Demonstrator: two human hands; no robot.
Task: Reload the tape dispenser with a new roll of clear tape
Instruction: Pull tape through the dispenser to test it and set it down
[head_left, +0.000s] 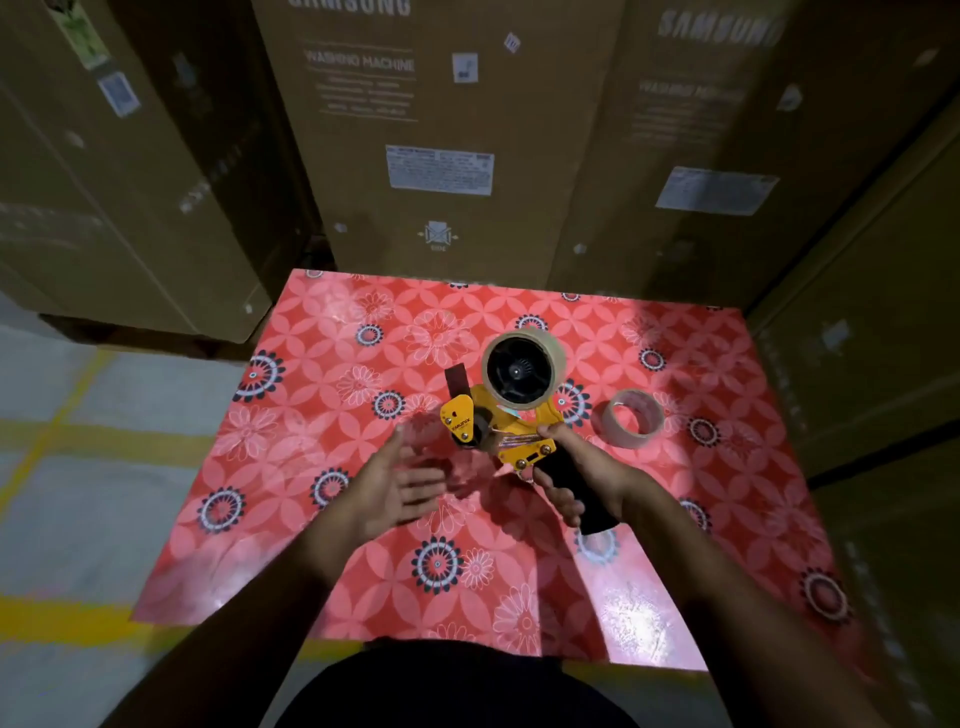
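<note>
The right hand (582, 467) was wrapped around the black handle of the yellow tape dispenser (498, 415) at mid-frame, a roll of clear tape (522, 366) mounted on its hub. The left hand (395, 486), blurred, was spread open and empty just left of it. Another tape roll (634, 418) lay on the red floral table (311, 467), right of the dispenser.
</note>
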